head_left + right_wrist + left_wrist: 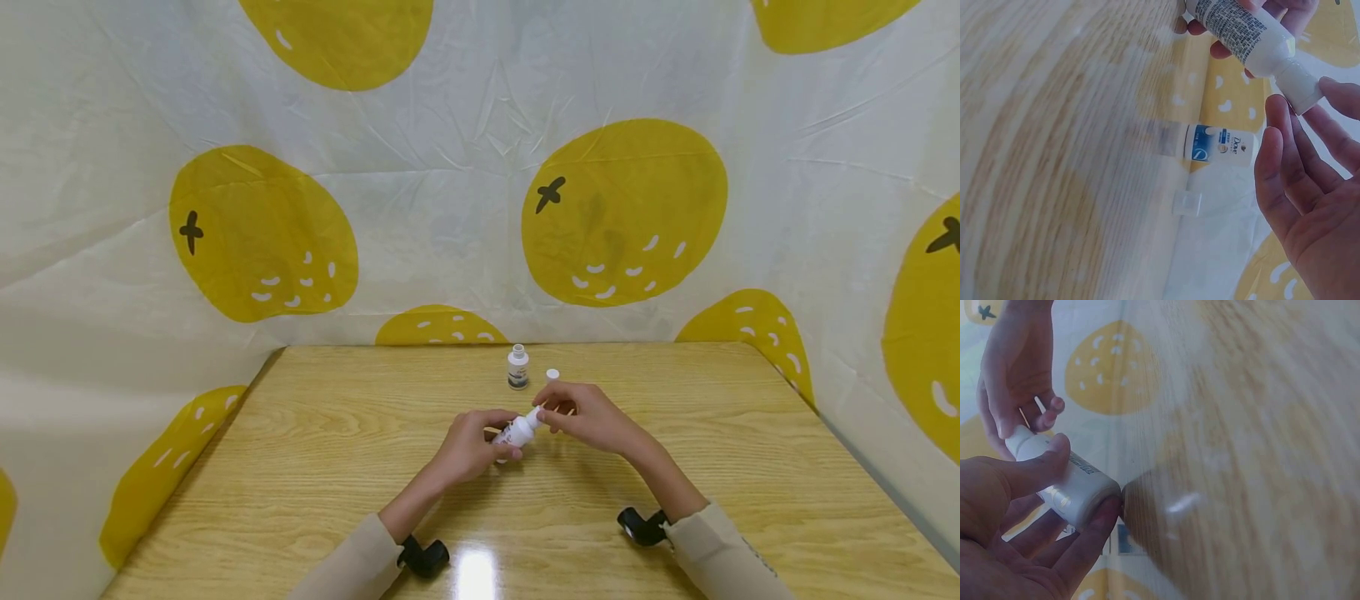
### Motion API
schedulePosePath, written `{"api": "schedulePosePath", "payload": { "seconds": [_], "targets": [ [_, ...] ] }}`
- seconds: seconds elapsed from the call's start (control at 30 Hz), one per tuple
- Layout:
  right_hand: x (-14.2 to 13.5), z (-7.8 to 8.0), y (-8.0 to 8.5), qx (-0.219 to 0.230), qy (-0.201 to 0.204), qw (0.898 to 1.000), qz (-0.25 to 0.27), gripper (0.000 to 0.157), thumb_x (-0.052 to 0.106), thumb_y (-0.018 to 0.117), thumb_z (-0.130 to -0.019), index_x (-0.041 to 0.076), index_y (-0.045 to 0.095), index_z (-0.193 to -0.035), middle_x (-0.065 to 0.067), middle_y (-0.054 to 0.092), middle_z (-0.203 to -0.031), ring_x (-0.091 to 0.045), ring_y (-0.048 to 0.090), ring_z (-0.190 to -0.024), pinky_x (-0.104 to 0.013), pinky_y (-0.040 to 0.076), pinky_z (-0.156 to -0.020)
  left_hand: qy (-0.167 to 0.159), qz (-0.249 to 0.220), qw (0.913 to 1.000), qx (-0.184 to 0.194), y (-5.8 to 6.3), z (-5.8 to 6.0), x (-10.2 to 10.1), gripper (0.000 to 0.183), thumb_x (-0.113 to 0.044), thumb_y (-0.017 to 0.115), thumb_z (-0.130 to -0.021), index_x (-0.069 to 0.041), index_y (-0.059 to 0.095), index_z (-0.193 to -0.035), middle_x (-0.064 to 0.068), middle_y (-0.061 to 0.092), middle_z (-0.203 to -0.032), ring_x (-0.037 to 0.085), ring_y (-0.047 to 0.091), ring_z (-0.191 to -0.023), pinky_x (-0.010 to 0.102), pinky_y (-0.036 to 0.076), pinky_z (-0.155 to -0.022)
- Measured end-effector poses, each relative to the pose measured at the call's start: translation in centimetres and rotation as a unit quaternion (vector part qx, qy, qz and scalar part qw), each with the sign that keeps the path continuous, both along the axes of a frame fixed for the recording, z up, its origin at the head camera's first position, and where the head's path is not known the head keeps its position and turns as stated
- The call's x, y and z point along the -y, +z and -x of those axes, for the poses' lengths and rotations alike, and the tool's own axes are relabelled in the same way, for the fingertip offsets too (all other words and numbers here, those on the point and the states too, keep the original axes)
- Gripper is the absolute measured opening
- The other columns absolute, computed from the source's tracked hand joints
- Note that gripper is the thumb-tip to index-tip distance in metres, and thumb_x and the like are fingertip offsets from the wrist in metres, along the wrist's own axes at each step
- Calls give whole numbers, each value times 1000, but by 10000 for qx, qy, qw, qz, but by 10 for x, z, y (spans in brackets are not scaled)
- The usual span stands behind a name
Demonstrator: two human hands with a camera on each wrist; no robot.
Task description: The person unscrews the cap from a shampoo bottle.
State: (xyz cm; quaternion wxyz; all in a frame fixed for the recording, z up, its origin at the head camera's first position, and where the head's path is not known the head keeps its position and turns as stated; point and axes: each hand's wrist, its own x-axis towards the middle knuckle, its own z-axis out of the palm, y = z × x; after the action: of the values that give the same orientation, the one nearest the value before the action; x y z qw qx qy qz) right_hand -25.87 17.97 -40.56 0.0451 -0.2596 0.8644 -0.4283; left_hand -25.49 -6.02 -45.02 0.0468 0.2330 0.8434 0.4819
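My left hand grips a small white bottle by its body, thumb on one side and fingers round the other. The bottle is tilted, its neck end pointing up towards the right. My right hand pinches the white cap at the neck end between thumb and fingers. In the right wrist view, dense dark print covers the side of the bottle that shows. Behind the hands a second white bottle stands upright and uncapped, with a blue Dove label in the right wrist view. Just right of it sits a loose white cap.
All this is over a shiny wooden table. A white cloth with yellow fruit prints hangs along the table's back edge and both sides. Black wrist cameras are strapped at both sleeves.
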Motion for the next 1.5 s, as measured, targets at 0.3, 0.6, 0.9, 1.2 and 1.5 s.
{"api": "schedulePosePath", "payload": {
  "seconds": [0.3, 0.6, 0.9, 1.2, 1.5],
  "targets": [
    [0, 0, 0, 124, -35, 9999, 32, 24, 24, 68, -101, 6, 70, -116, -19, 74, -100, -37, 69, -82, -29, 57, -64, -10, 9, 10000, -28, 0, 0, 0, 49, -11, 86, -84, -6, 71, -130, 14, 74, -126, 30, 72, -113, 33, 63, -87],
    [0, 0, 0, -19, -137, 9999, -32, 26, 23, 72, -98, 5, 71, -117, -8, 73, -97, -35, 69, -83, -26, 55, -64, 3, 22, 10000, -12, 1, 0, 0, 49, -11, 86, -84, -5, 71, -130, 14, 73, -127, 32, 74, -110, 34, 64, -84],
    [-1, 2, 1, -85, -177, 9997, -140, 18, 21, 75, -96, 10, 75, -109, -6, 75, -101, -22, 68, -81, -25, 56, -66, 4, -1, 10000, 52, 2, -1, 0, 48, -11, 85, -84, -6, 71, -130, 15, 72, -128, 33, 74, -109, 33, 64, -83],
    [-1, 2, 1, -111, -119, 9998, -115, 25, 16, 76, -95, 3, 72, -115, -8, 75, -96, -24, 69, -80, -25, 56, -65, 25, 25, 10000, 76, 2, -1, 0, 48, -11, 86, -84, -7, 72, -130, 14, 73, -127, 33, 75, -107, 33, 64, -81],
    [-4, 2, 1, -96, -82, 9997, -201, 18, 13, 76, -94, 9, 75, -112, -6, 75, -96, -16, 65, -79, -25, 55, -66, 11, 25, 10000, 77, 2, 0, 0, 49, -11, 86, -84, -7, 71, -130, 15, 73, -127, 32, 75, -107, 33, 64, -82]
  ]
}}
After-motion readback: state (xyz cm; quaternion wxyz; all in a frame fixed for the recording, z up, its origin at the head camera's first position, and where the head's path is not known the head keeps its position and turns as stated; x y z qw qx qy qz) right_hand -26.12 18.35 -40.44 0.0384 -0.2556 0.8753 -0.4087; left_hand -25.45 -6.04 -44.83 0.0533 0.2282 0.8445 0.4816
